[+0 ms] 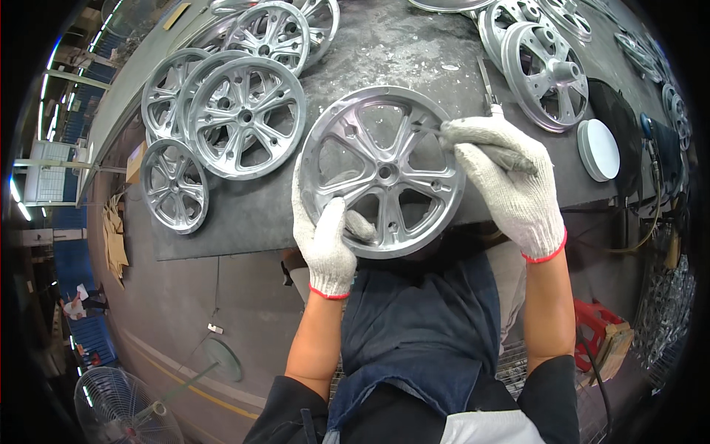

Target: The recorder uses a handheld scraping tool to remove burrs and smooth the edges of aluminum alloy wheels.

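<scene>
piled wheels (246, 140) rest on the worktop (392, 53) at left. next, the left hand (325, 248) clasps the lower-left rim of a wheel (385, 172) at the near edge, thumb in front, other fingers mostly behind. a thin tool (429, 130) points leftward, lengthwise over the upper-right spoke, contact unclear; the nearer right hand (510, 170), just right of that spoke, pinches it between curled fingers.

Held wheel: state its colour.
The wheel is silver-grey, shown best in the head view.

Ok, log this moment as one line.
left hand: gripping metal wheel | right hand: thin tool at wheel's upper right | other wheels: on table
</scene>
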